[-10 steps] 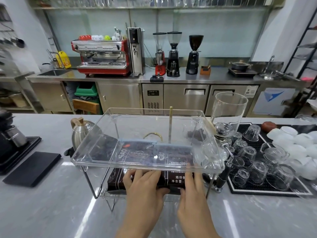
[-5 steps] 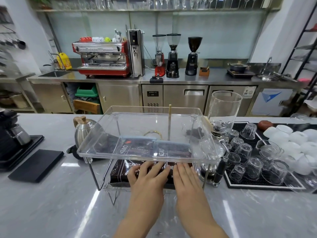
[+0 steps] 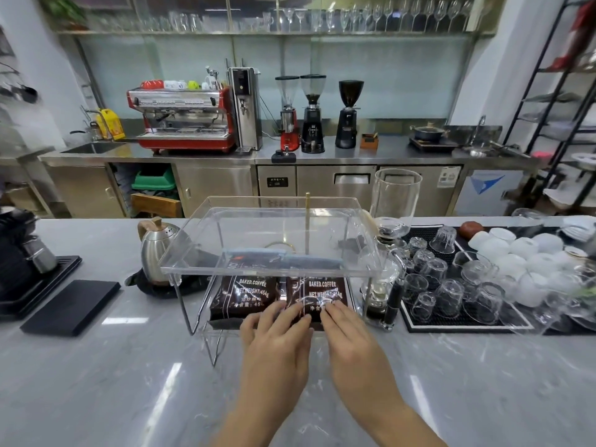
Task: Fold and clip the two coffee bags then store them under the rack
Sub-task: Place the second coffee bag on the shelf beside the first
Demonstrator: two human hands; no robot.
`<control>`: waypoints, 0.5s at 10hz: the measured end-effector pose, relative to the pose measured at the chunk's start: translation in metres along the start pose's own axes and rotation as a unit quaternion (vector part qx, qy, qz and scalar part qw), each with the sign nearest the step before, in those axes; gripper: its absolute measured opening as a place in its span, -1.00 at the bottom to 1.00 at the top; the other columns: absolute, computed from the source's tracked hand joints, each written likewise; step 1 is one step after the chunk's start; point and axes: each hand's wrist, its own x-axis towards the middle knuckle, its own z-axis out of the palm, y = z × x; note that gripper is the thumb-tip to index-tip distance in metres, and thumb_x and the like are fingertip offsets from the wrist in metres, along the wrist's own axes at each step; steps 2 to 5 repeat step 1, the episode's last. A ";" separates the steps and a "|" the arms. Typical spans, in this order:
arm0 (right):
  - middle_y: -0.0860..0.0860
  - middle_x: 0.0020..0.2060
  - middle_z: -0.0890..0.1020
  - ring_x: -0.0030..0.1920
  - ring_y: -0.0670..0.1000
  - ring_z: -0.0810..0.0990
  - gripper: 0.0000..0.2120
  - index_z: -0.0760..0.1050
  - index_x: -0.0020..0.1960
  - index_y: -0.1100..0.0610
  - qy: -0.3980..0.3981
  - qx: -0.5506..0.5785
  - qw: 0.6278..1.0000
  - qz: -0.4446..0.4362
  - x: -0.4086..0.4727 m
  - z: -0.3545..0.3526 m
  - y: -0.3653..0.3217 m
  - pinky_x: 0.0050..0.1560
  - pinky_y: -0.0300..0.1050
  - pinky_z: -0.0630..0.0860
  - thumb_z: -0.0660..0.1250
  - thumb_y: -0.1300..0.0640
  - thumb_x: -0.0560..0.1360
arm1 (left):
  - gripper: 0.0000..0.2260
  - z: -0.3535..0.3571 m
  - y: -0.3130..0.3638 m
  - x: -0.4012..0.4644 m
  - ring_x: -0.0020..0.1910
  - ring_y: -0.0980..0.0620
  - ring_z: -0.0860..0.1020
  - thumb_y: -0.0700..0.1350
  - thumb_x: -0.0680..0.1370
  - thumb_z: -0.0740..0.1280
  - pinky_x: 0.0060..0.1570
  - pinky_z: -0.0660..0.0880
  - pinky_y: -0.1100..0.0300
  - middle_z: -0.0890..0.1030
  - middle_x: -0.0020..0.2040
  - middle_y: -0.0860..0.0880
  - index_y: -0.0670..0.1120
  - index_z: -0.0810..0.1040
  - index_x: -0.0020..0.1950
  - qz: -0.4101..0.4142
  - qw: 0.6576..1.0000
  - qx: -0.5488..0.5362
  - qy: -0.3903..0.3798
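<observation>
Two dark brown coffee bags lie flat side by side under the rack, the left bag (image 3: 245,294) and the right bag (image 3: 317,290), both printed "BAKED COFFEE". Blue clips (image 3: 283,254) show at their far ends through the tray. The rack (image 3: 271,269) is a clear plastic tray on thin metal legs. My left hand (image 3: 276,330) lies flat, fingers spread, its fingertips touching the near edge of the bags. My right hand (image 3: 346,327) does the same on the right bag's near edge. Neither hand grips anything.
A steel kettle (image 3: 156,250) stands left of the rack, a siphon brewer (image 3: 392,227) right of it. A black mat (image 3: 451,321) with several upturned glasses and white cups lies further right. A black pad (image 3: 72,306) and a grinder sit left.
Both hands have slid the bags further back beneath the tray and now lie nearer to me at the bags' near edge. My head has dropped, showing the bags below the tray.
</observation>
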 end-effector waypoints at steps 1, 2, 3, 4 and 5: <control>0.07 0.02 0.70 0.06 0.06 0.66 -0.78 0.64 0.07 0.18 0.056 0.030 0.998 0.000 -0.010 -0.025 0.000 0.12 -0.02 0.57 0.33 0.21 0.46 | -0.93 -0.010 0.009 -0.003 0.10 -0.02 0.58 -0.09 0.44 0.43 0.13 0.39 0.05 0.69 0.00 0.06 -0.03 0.70 -0.12 0.036 0.997 -0.053 0.052; 0.07 0.02 0.70 0.06 0.06 0.66 -0.78 0.64 0.07 0.18 0.056 0.030 0.998 0.000 -0.010 -0.025 0.000 0.12 -0.02 0.57 0.33 0.21 0.46 | -0.93 -0.010 0.009 -0.003 0.10 -0.02 0.58 -0.09 0.44 0.43 0.13 0.39 0.05 0.69 0.00 0.06 -0.03 0.70 -0.12 0.036 0.997 -0.053 0.052; 0.07 0.02 0.70 0.06 0.06 0.66 -0.78 0.64 0.07 0.18 0.056 0.030 0.998 0.000 -0.010 -0.025 0.000 0.12 -0.02 0.57 0.33 0.21 0.46 | -0.93 -0.010 0.009 -0.003 0.10 -0.02 0.58 -0.09 0.44 0.43 0.13 0.39 0.05 0.69 0.00 0.06 -0.03 0.70 -0.12 0.036 0.997 -0.053 0.052; 0.07 0.02 0.70 0.06 0.06 0.66 -0.78 0.64 0.07 0.18 0.056 0.030 0.998 0.000 -0.010 -0.025 0.000 0.12 -0.02 0.57 0.33 0.21 0.46 | -0.93 -0.010 0.009 -0.003 0.10 -0.02 0.58 -0.09 0.44 0.43 0.13 0.39 0.05 0.69 0.00 0.06 -0.03 0.70 -0.12 0.036 0.997 -0.053 0.052; 0.07 0.02 0.70 0.06 0.06 0.66 -0.78 0.64 0.07 0.18 0.056 0.030 0.998 0.000 -0.010 -0.025 0.000 0.12 -0.02 0.57 0.33 0.21 0.46 | -0.93 -0.010 0.009 -0.003 0.10 -0.02 0.58 -0.09 0.44 0.43 0.13 0.39 0.05 0.69 0.00 0.06 -0.03 0.70 -0.12 0.036 0.997 -0.053 0.052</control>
